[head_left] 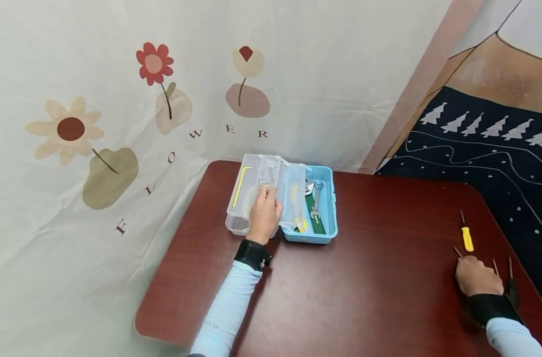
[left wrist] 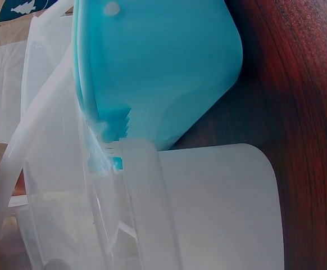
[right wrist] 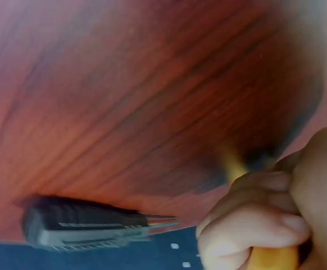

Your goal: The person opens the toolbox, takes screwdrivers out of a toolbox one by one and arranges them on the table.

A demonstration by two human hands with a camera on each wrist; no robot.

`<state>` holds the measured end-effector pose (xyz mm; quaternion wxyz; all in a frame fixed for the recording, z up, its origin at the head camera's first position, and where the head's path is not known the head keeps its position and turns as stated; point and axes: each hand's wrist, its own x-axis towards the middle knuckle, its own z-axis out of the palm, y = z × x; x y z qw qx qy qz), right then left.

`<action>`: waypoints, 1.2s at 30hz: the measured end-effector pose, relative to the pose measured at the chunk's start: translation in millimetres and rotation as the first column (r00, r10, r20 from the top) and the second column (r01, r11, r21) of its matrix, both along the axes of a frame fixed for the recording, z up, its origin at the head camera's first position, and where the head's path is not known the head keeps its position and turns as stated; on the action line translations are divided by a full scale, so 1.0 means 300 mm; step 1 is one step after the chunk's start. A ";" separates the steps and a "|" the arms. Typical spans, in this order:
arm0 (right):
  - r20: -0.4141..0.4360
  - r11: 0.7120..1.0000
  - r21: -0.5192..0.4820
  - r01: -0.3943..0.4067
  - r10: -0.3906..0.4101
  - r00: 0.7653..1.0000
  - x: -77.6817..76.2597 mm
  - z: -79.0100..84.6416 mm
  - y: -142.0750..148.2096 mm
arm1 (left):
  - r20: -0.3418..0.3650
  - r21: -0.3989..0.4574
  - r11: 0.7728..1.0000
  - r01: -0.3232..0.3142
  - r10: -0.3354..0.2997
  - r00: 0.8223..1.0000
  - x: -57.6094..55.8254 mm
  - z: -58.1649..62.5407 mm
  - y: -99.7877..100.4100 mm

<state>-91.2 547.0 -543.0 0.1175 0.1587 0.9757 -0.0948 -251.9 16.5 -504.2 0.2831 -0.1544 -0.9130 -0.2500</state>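
Observation:
In the head view my left hand [head_left: 265, 213] reaches into the clear tray lid [head_left: 246, 198] of a blue toolbox [head_left: 331, 203], fingertips at some small hex keys [head_left: 266, 184]. Whether it pinches one cannot be made out. A yellow hex key [head_left: 240, 188] lies in the tray's left compartment. The blue side holds a wrench [head_left: 316, 201] and a green-handled tool [head_left: 310, 206]. Near the table's right edge, my right hand [head_left: 478, 277] grips a yellow-handled screwdriver [right wrist: 273, 259], its handle showing inside the curled fingers in the right wrist view.
Beyond my right hand lies another yellow screwdriver [head_left: 467, 240]. A dark-handled tool [head_left: 513, 292] is right of the hand. The brown table [head_left: 364, 277] has rounded corners and meets a printed cloth wall [head_left: 333, 99] at the back.

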 end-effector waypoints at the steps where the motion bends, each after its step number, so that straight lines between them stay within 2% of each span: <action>1: -0.023 1.000 0.018 -0.016 0.016 1.000 0.002 -0.005 -0.008 | 0.003 0.000 1.000 0.002 -0.002 1.000 -0.001 0.000 0.001; 5: -0.072 0.993 0.097 -0.072 0.079 0.994 -0.001 -0.012 -0.032 | -0.001 0.004 1.000 0.004 -0.004 1.000 -0.001 0.001 0.004; 7: -0.078 0.992 0.114 -0.053 0.062 0.995 -0.012 -0.006 -0.041 | -0.006 0.008 1.000 0.002 -0.002 1.000 0.001 0.001 0.004; 13: -0.040 0.991 0.053 0.122 -0.120 0.992 -0.042 0.027 -0.061 | -0.008 0.007 1.000 -0.009 0.009 1.000 0.002 -0.001 0.001; 16: 0.027 0.983 0.025 0.180 -0.181 0.983 -0.041 0.048 -0.067 | -0.001 0.004 1.000 -0.012 0.012 1.000 0.002 -0.002 0.002; 19: 0.109 0.977 0.037 0.211 -0.214 0.971 -0.049 0.076 -0.077 | 0.011 -0.003 1.000 -0.012 0.012 1.000 0.003 -0.002 0.002; 21: 0.148 0.980 0.069 0.185 -0.193 0.970 -0.065 0.103 -0.087 | 0.014 -0.007 1.000 -0.014 0.014 1.000 0.003 -0.002 0.002; 23: 0.151 0.986 0.084 0.148 -0.159 0.976 -0.085 0.135 -0.103 | 0.012 -0.011 1.000 -0.017 0.017 1.000 0.004 -0.001 0.001; 28: 0.003 0.997 0.074 0.028 -0.029 1.000 -0.132 0.229 -0.169 | 0.009 -0.019 1.000 -0.016 0.016 1.000 0.003 -0.004 0.002; 32: -0.123 0.998 0.050 -0.046 0.052 0.991 -0.177 0.295 -0.266 | 0.009 -0.017 1.000 -0.018 0.018 1.000 0.005 -0.006 0.003; 36: -0.176 0.993 0.015 -0.114 0.115 0.978 -0.239 0.347 -0.383 | 0.005 -0.018 1.000 -0.023 0.023 1.000 0.008 -0.001 0.004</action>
